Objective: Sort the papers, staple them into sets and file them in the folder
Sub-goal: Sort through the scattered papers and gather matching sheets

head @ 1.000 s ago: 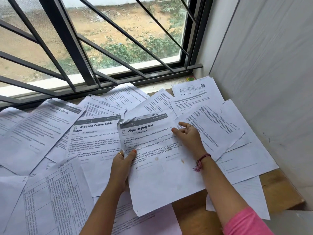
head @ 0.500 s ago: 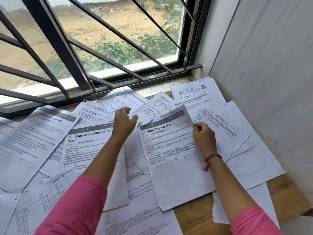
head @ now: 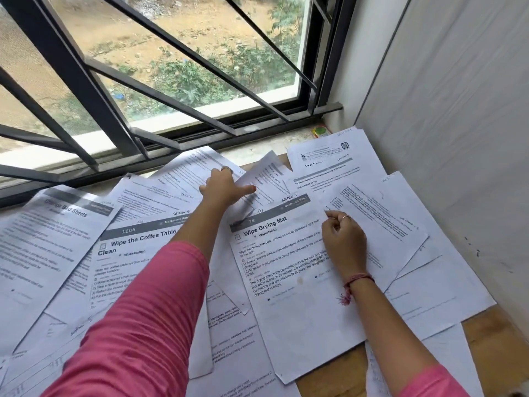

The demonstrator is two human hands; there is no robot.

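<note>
Two hands work over a wooden table (head: pixel 486 336) set in a corner beneath a barred window (head: pixel 160 81), its surface almost wholly covered by loose white printed sheets. At least a dozen sheets show, though an exact count is not possible because they overlap and several run off the left and lower edges. Three bear legible headings: the white sheet headed "Wipe Drying Mat" (head: pixel 289 282) at centre, the white sheet headed "Wipe the Coffee Table Clean" (head: pixel 126 253) to its left, and the white sheet headed "Change Bed Sheets" (head: pixel 43 239) at far left; the body text of the others is too small or blurred to read. The left hand (head: pixel 221 187), reaching forward from a pink sleeve (head: pixel 137 316), pinches a small white sheet (head: pixel 266 179) between thumb and fingers, lifting its near edge off the pile near the window sill. The right hand (head: pixel 345 239) lies on the right edge of the "Wipe Drying Mat" sheet with fingers curled together; whether they grip the paper cannot be told. One small green and red object (head: pixel 320 131) sits on the sill in the corner, partly hidden.
</note>
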